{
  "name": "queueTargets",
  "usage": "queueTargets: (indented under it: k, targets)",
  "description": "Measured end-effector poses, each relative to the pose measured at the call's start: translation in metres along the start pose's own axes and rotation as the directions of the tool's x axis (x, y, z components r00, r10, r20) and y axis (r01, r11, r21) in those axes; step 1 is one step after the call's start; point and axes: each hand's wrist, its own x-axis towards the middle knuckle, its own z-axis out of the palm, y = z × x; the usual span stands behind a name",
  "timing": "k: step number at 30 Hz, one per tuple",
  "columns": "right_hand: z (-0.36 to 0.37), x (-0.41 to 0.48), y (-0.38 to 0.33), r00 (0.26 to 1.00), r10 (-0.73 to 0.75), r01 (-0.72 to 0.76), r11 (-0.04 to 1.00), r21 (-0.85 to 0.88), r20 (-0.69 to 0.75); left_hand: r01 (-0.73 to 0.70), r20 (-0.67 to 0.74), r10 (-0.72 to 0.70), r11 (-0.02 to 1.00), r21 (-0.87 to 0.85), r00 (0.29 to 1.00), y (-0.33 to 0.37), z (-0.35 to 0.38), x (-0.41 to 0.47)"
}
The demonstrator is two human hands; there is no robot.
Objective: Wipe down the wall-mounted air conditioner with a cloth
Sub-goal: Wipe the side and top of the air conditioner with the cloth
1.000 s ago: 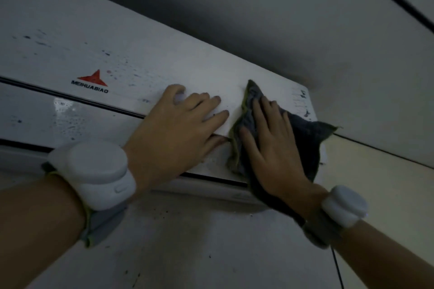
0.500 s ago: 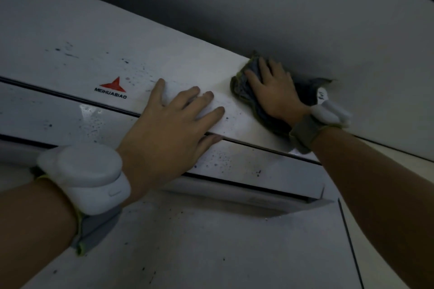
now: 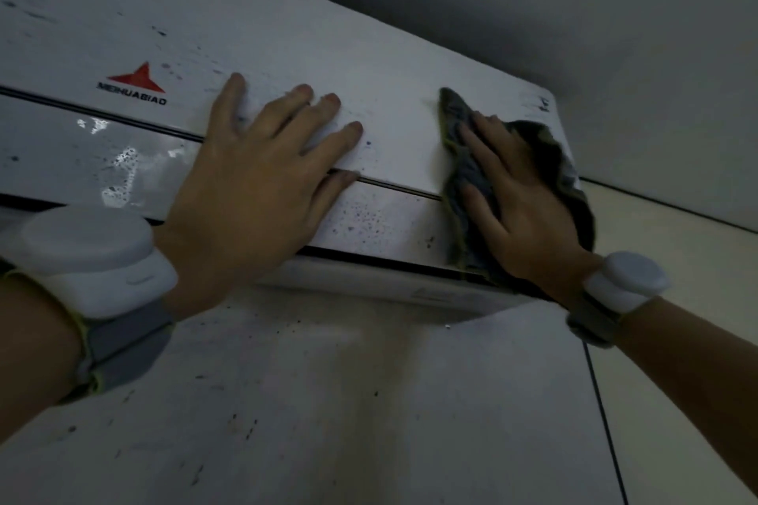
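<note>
The white wall-mounted air conditioner (image 3: 393,94) runs across the upper part of the view, speckled with dark spots and bearing a red triangle logo (image 3: 137,81) at left. My left hand (image 3: 262,176) lies flat on its front panel with fingers spread and nothing in it. My right hand (image 3: 521,209) presses a dark grey cloth (image 3: 463,176) with a yellowish edge against the unit's right end. The cloth drapes around the right corner and down to the lower edge.
The ceiling (image 3: 574,12) sits close above the unit. A stained, speckled white wall (image 3: 328,402) lies below it, with a dark seam (image 3: 607,422) at right. Both wrists carry white devices on grey bands. Water droplets (image 3: 123,164) glisten on the lower panel at left.
My right hand drew the cloth down from the unit's upper right corner to the lower right front. My left hand stayed flat on the panel.
</note>
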Motion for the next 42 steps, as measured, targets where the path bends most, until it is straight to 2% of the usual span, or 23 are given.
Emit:
queueTargets:
  k: [3, 5, 9, 11, 12, 15, 20, 25, 29, 31, 34, 36, 38, 40, 42]
  targets:
    - [0.005, -0.027, 0.021, 0.973, 0.152, -0.154, 0.988, 0.004, -0.175, -0.004, -0.030, 0.004, 1.000, -0.014, 1.000, 0.000, 0.002, 0.000]
    - [0.010, -0.037, 0.022, 0.913, 0.294, -0.295, 0.955, 0.041, -0.281, -0.007, -0.050, 0.007, 1.000, -0.015, 0.999, 0.000, 0.004, 0.000]
    - [0.029, -0.033, -0.011, 0.770, 0.498, -0.507, 0.857, 0.091, -0.398, -0.014, -0.064, 0.012, 1.000, -0.027, 0.998, -0.002, 0.007, 0.000]
    - [0.040, -0.023, -0.039, 0.696, 0.565, -0.585, 0.804, 0.107, -0.443, -0.014, -0.062, 0.012, 0.999, -0.031, 0.998, -0.004, 0.008, 0.000]
    - [0.046, -0.017, -0.053, 0.682, 0.568, -0.594, 0.798, 0.104, -0.461, -0.017, -0.059, 0.015, 0.999, -0.030, 0.998, -0.005, 0.008, 0.000]
    - [0.057, 0.002, -0.089, 0.717, 0.521, -0.556, 0.828, 0.072, -0.462, -0.033, -0.054, 0.031, 0.999, -0.029, 0.998, -0.008, 0.008, 0.001]
    - [0.057, 0.016, -0.116, 0.835, 0.389, -0.421, 0.907, 0.002, -0.388, -0.055, -0.068, 0.052, 0.998, -0.043, 0.996, -0.009, 0.010, 0.002]
    - [0.038, 0.002, -0.083, 0.968, 0.100, -0.122, 0.989, -0.085, -0.228, -0.042, -0.068, 0.039, 0.998, -0.045, 0.997, -0.008, 0.010, 0.001]
    - [0.023, -0.012, -0.041, 0.992, -0.091, 0.078, 0.987, -0.140, -0.088, -0.048, -0.086, 0.042, 0.997, -0.064, 0.995, -0.009, 0.009, 0.001]
    - [0.021, -0.020, -0.028, 0.993, -0.072, 0.059, 0.988, -0.140, -0.090, -0.068, -0.096, 0.062, 0.996, -0.065, 0.993, -0.013, 0.008, 0.002]
    - [0.024, -0.027, -0.032, 0.978, 0.086, -0.106, 0.989, -0.099, -0.188, -0.114, -0.093, 0.108, 0.992, -0.058, 0.990, -0.020, 0.005, 0.001]
    - [0.033, -0.022, -0.050, 0.929, 0.229, -0.253, 0.966, -0.048, -0.290, -0.125, -0.087, 0.121, 0.991, -0.040, 0.989, -0.027, 0.002, -0.004]
    - [0.046, -0.013, -0.073, 0.842, 0.368, -0.407, 0.913, -0.015, -0.395, -0.127, -0.081, 0.125, 0.992, -0.018, 0.989, -0.035, 0.000, -0.012]
    - [0.053, 0.000, -0.094, 0.777, 0.445, -0.492, 0.870, 0.010, -0.445, -0.136, -0.077, 0.136, 0.991, 0.009, 0.988, -0.044, -0.003, -0.019]
    - [0.056, 0.011, -0.114, 0.799, 0.431, -0.474, 0.880, 0.002, -0.419, -0.139, -0.063, 0.141, 0.990, 0.028, 0.988, -0.049, -0.006, -0.025]
